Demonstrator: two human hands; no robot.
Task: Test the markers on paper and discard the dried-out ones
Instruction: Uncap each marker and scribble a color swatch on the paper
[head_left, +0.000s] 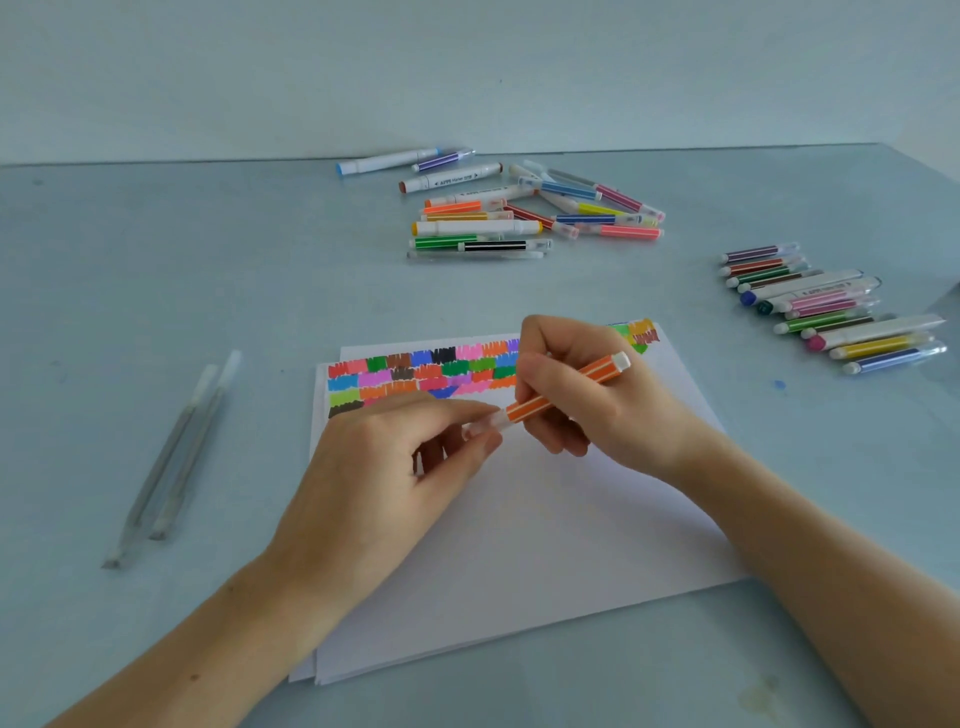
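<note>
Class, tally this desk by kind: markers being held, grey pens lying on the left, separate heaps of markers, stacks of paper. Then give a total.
Orange marker, held: 1
Grey pens: 2
Marker heaps: 2
Paper stack: 1
Total: 6

Two hands are in view, the left hand (395, 457) and the right hand (582, 395), with one orange marker (566, 389) between them. Under them lies a small stack of white paper (545, 519); at least two sheets show at its edges, the exact number unclear. Beyond the paper, at the far side of the desk (156, 286), is a loose pile of markers (519, 208), about twenty; overlaps prevent an exact count. Right of the paper is a row of markers (831, 306), roughly thirteen. Left of the paper lie two pale grey markers (171, 457) side by side.
</note>
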